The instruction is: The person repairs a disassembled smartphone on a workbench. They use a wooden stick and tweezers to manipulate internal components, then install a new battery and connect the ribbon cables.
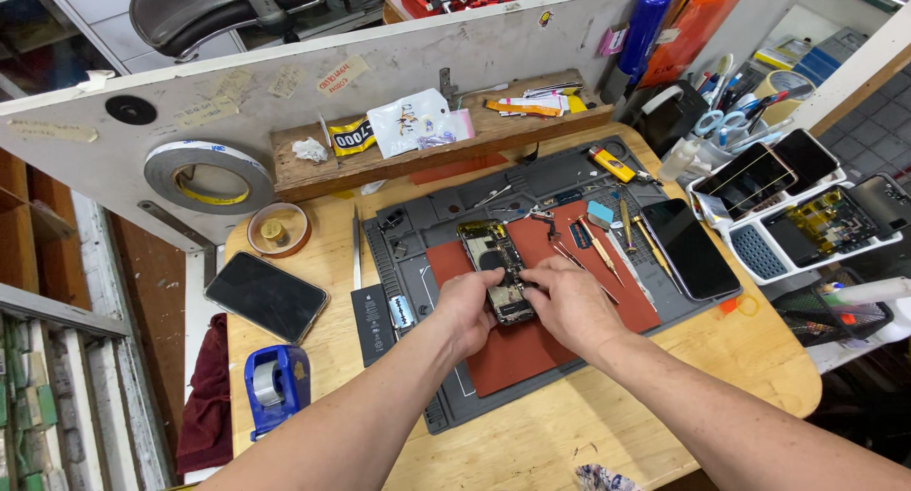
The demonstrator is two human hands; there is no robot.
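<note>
- Both hands meet on the opened smartphone (pixel 495 268): left hand (pixel 468 306) pinches its lower left edge, right hand (pixel 569 301) presses fingertips onto its lower right side.
- Grey repair mat (pixel 418 263) carries a red pad (pixel 512 349) under the phone.
- Black battery (pixel 371 323) lies left of the mat.
- Tweezers (pixel 581 261) rest just right.

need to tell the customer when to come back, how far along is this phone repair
Done: the opened phone lies on the red mat with its insides bare, and a black battery lies off to the left. In hand: the left hand and right hand both work at its lower end. Left: the phone is not closed up yet; tweezers lie out.
</note>
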